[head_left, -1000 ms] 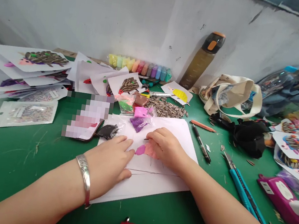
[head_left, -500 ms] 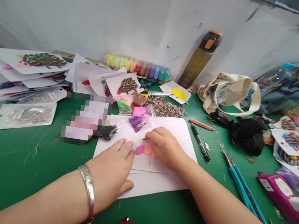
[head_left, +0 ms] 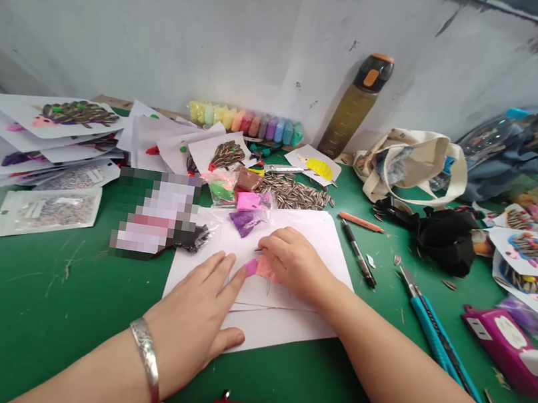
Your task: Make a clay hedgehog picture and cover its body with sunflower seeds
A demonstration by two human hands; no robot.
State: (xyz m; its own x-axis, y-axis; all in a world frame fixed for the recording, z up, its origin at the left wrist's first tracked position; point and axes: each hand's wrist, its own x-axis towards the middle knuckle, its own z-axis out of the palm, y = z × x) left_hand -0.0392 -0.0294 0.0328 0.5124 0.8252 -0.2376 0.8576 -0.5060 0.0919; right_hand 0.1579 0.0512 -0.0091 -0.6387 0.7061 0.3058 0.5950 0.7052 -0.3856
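on white paper, peach clay is laid, pencilled leg still uncovered; left fingers spread, right fingers pinching dark stick.

Bare left forearm and right forearm converge from the lower edge and lower right, both wrists nearly straight. The left hand lies palm down, its fingers extended forward with slight gaps and its thumb spread well away from them. The right hand, set slightly farther forward, has its fingers bent and drawn together, the thumb hidden beneath.
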